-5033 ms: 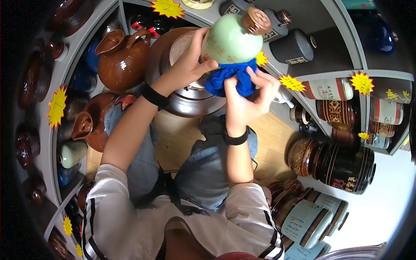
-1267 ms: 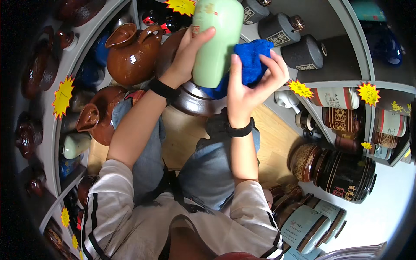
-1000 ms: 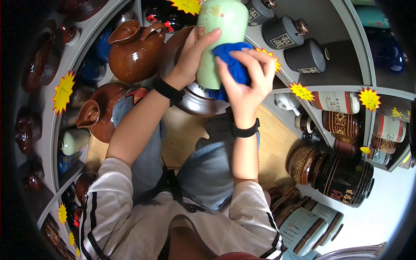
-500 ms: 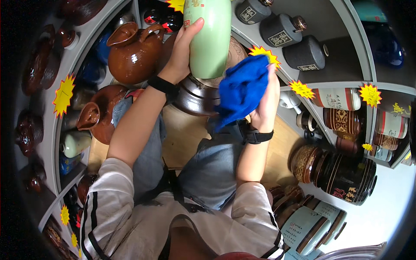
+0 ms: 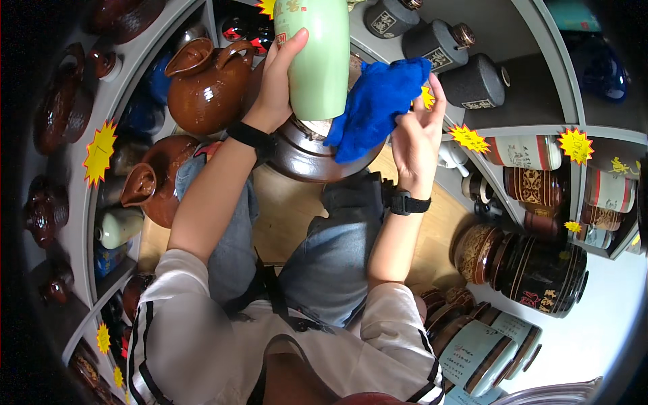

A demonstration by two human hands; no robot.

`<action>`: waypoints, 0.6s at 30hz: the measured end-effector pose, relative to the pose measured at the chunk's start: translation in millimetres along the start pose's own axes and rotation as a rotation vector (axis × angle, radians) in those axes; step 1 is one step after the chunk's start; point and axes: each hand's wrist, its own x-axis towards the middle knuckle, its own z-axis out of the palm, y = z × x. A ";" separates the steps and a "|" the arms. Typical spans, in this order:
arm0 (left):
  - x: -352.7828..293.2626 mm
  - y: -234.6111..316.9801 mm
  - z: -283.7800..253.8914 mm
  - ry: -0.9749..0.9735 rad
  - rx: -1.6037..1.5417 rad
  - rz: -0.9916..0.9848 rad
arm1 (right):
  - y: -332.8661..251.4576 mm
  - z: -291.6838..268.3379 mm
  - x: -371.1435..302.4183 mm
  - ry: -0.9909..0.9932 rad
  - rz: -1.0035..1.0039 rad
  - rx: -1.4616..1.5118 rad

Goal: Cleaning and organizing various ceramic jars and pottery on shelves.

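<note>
My left hand [image 5: 278, 84] is wrapped round the side of a tall pale-green ceramic bottle [image 5: 322, 67], its thumb lying along the glaze. The bottle's upper end runs out of the picture at the top. To its right, a rumpled bright-blue cloth [image 5: 381, 108] hangs from my right hand [image 5: 418, 138], which has its thumb and fingers at the cloth's right edge. The cloth's left part lies against or just beside the bottle's lower end; I cannot tell if they touch. Below both stands a large dark-brown glazed jar [image 5: 307, 158], partly covered by them.
Brown glazed jugs [image 5: 208, 84] stand left, by a grey shelf [image 5: 79, 223]. Dark grey bottles [image 5: 472, 81] fill the right shelf, with yellow starburst tags [image 5: 469, 138] on its edge. Black and brown jars [image 5: 540, 280] and pale-blue jars [image 5: 472, 354] are at lower right.
The blue cloth has moved up and spread out, its hanging lower end now higher. My right hand has turned, showing more of its fingers. The bottle has shifted slightly left.
</note>
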 end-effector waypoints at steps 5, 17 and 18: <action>2.0 -0.1 -3.0 0.039 -0.013 0.017 | 3.7 -10.8 4.1 0.043 -0.029 -0.500; -0.4 -2.9 3.2 0.027 0.154 0.131 | 0.7 -2.6 3.6 0.131 -0.174 -0.453; -0.4 -2.9 3.8 0.026 0.153 0.132 | 3.5 -6.3 4.6 0.131 -0.174 -0.453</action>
